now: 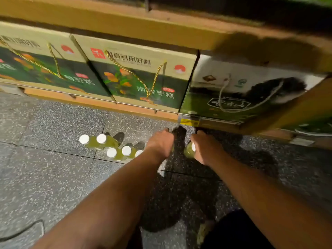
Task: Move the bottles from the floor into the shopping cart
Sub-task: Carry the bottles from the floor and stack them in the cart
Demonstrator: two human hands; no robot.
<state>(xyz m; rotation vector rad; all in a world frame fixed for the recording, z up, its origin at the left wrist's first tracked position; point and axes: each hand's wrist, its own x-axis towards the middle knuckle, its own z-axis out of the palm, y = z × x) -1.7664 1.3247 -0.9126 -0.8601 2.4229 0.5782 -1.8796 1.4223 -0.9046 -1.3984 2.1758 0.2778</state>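
Our right hand (206,149) clamps 1 bottle (188,152); of our left hand (159,143) we cannot tell. Lift upright, steadily.

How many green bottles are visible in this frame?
6 bottles: two rear left on the floor, three nearer in a row, one bottle in the right hand. The left hand may hide more.
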